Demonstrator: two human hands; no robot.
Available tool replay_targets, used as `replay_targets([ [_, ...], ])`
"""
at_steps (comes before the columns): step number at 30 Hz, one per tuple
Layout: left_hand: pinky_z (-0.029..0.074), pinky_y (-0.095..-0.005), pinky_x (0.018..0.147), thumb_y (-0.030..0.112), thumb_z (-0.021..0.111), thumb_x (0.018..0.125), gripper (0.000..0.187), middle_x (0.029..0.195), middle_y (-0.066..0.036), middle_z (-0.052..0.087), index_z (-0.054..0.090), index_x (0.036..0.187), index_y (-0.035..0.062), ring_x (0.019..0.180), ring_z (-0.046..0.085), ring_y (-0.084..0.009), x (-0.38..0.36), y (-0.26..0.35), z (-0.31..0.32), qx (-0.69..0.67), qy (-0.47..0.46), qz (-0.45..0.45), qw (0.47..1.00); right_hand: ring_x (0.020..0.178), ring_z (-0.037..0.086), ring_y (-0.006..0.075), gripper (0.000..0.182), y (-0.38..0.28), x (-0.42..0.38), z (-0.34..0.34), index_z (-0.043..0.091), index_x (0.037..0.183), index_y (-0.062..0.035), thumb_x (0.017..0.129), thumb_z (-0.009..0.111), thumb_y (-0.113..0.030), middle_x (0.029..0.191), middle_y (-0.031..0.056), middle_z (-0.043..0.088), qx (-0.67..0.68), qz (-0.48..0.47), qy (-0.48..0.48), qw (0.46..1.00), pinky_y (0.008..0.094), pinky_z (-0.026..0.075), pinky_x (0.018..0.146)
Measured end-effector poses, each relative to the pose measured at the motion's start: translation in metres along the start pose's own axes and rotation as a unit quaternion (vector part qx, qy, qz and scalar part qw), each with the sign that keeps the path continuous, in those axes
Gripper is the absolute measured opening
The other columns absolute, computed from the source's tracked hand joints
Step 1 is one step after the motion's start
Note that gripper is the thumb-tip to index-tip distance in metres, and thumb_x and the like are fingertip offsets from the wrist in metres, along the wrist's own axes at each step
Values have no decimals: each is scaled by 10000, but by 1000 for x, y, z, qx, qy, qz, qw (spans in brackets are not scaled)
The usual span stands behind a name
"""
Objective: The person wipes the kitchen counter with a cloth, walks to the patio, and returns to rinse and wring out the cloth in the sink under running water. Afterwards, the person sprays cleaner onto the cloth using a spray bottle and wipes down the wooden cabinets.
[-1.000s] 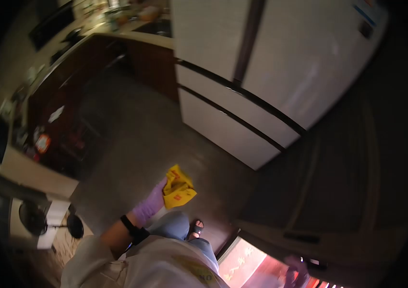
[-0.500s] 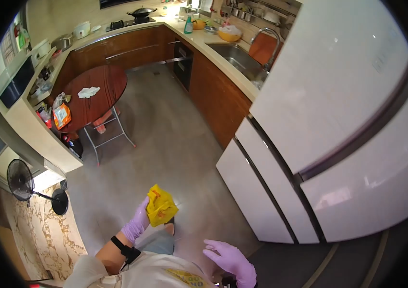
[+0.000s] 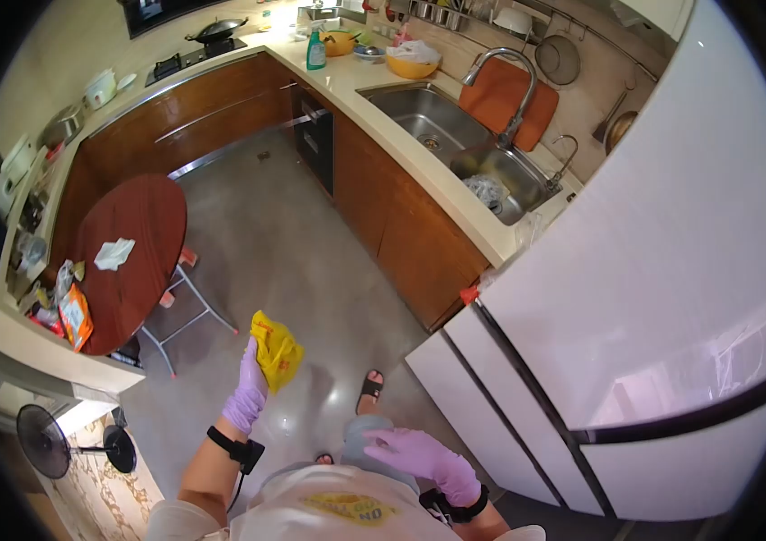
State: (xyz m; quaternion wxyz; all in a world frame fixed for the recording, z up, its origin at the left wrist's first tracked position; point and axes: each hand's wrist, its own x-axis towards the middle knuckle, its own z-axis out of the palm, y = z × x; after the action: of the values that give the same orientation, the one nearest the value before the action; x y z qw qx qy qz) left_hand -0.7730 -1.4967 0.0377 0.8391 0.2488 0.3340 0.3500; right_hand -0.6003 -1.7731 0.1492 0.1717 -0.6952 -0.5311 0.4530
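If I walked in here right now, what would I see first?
Probably the bright yellow cloth, pinched in the left hand, which wears a purple glove and is raised over the grey floor. The right hand, gloved too, hangs open and empty near the person's chest. After that, the big white fridge filling the right side, and the round red-brown table on the left with a crumpled white tissue on it.

You get a bright, sharp centre; daylight falls strongest at the upper middle, glare sheens the fridge (image 3: 662, 298) at right, and fisheye bending darkens your black-vignetted corners.
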Motion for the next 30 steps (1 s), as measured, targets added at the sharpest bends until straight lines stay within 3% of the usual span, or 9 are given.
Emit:
replay_targets([
  [7,469,-391,887,428,404,942,468,1143,-101,585,475,1238,73,1013,582,-260,206,11,143,-7,-40,26,999,979,579,330,457,46,106,-156,543,1170,-92,887,473,-444,1024,176,616,74,13,87,993,391,456,829],
  [15,446,-280,871,434,414,950,502,1083,-36,588,476,1252,37,981,561,-143,409,56,353,241,-78,173,952,1022,584,292,410,60,194,-288,557,1177,-58,887,539,-348,1090,163,612,123,50,154,979,336,452,861],
  [17,384,-335,967,416,389,956,498,1205,-77,537,448,1305,66,1110,510,-205,446,50,402,390,-137,174,894,970,593,293,391,70,219,-303,559,1161,-53,887,534,-332,1042,159,622,139,65,181,971,349,461,830],
  [19,275,-409,1057,384,366,950,458,1329,-122,445,446,1327,138,1259,376,-284,528,10,417,616,-230,428,620,918,601,294,372,74,246,-316,561,1145,-48,887,530,-315,995,155,633,163,86,212,960,361,470,799],
  [21,218,-422,1095,313,400,914,408,1384,-134,386,498,1284,170,1324,284,-314,576,-40,432,769,-330,431,338,901,611,305,358,78,284,-350,567,1148,-63,884,543,-304,985,151,640,140,165,263,940,364,479,789],
  [23,209,-461,1094,345,372,914,430,1420,-100,340,469,1311,214,1328,274,-318,601,-62,454,770,-384,368,352,890,614,310,348,78,304,-365,567,1150,-68,880,554,-288,973,149,643,193,175,279,924,367,484,780],
  [25,218,-454,1090,368,386,908,455,1422,-86,339,450,1325,200,1333,260,-328,619,-79,475,802,-473,232,281,879,617,315,339,78,325,-379,568,1151,-72,877,565,-271,960,148,646,251,180,290,906,370,488,770],
  [29,212,-488,1082,331,399,919,551,1486,-139,163,276,1415,123,1329,209,-418,637,-110,504,799,-500,214,256,875,624,299,319,84,348,-413,556,1152,-68,874,572,-222,959,138,648,220,158,323,907,370,494,759],
  [30,213,-485,1084,312,452,902,529,1468,-169,173,367,1352,47,1327,164,-454,640,-115,512,782,-509,258,252,884,624,294,317,86,351,-423,550,1153,-64,876,568,-215,968,135,647,215,167,319,908,372,493,762],
])
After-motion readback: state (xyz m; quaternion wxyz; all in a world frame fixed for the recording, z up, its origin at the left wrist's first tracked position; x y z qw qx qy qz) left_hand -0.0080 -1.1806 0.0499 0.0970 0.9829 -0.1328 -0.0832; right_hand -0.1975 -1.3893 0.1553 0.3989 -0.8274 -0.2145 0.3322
